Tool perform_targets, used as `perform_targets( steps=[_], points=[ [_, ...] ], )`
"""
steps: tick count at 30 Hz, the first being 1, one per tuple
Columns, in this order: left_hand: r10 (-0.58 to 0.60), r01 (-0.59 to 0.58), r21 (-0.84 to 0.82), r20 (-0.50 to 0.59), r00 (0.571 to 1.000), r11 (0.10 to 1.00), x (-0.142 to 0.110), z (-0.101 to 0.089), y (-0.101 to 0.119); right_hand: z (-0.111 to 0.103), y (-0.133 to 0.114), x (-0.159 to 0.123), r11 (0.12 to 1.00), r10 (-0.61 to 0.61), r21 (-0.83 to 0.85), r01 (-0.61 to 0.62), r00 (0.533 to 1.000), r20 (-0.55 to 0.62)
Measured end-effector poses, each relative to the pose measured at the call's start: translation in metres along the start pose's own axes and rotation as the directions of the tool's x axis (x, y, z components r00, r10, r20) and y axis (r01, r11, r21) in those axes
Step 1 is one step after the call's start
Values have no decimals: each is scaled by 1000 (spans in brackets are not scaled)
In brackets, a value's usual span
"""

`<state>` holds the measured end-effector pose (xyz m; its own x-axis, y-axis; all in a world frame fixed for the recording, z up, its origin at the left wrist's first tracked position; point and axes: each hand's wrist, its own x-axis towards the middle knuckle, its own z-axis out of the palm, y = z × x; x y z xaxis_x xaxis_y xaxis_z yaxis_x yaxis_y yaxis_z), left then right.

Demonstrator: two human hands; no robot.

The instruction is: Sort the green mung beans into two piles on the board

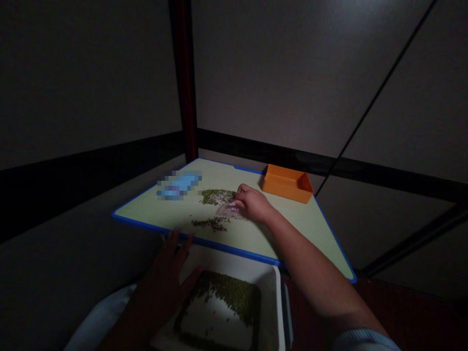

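Observation:
My right hand (253,204) is over the middle of a pale table (281,234), its fingers curled together. What it pinches, if anything, I cannot make out. Just by its fingertips lies a thin, pinkish, see-through patch (228,210) of unclear kind. Small green beans, like mung beans (215,196), are spread beyond it, and a smaller, darker scatter (214,224) lies nearer the front edge. My left hand (173,268) is in shadow with fingers spread, at the rim of a white plastic tub (274,282). More green beans (237,292) cover part of the tub's floor.
An orange open box (288,187) stands at the table's back right corner. A blurred light-blue item (179,185) lies at the left. Blue edging (234,251) rims the table. Dark-banded walls (256,148) meet behind it at a reddish post (186,87).

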<state>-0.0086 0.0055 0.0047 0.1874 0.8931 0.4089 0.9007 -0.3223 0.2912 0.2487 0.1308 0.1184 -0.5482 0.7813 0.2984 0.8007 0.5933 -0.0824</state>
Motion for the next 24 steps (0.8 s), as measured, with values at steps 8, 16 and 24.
perform_targets(
  steps=[8, 16, 24],
  points=[
    [-39, 39, -16, 30, 999, 999, -2, -7, 3, -9, 14, 1, 986, 165, 17, -165, 986, 33],
    [0, 1, -12, 76, 997, 1000, -1, -16, 6, -5, 5, 0, 962, 272, -13, -272, 958, 87],
    [11, -9, -29, 71, 997, 1000, -1, -17, 6, 13, -8, 8, 931, 336, 148, -335, 942, 15]
  ],
)
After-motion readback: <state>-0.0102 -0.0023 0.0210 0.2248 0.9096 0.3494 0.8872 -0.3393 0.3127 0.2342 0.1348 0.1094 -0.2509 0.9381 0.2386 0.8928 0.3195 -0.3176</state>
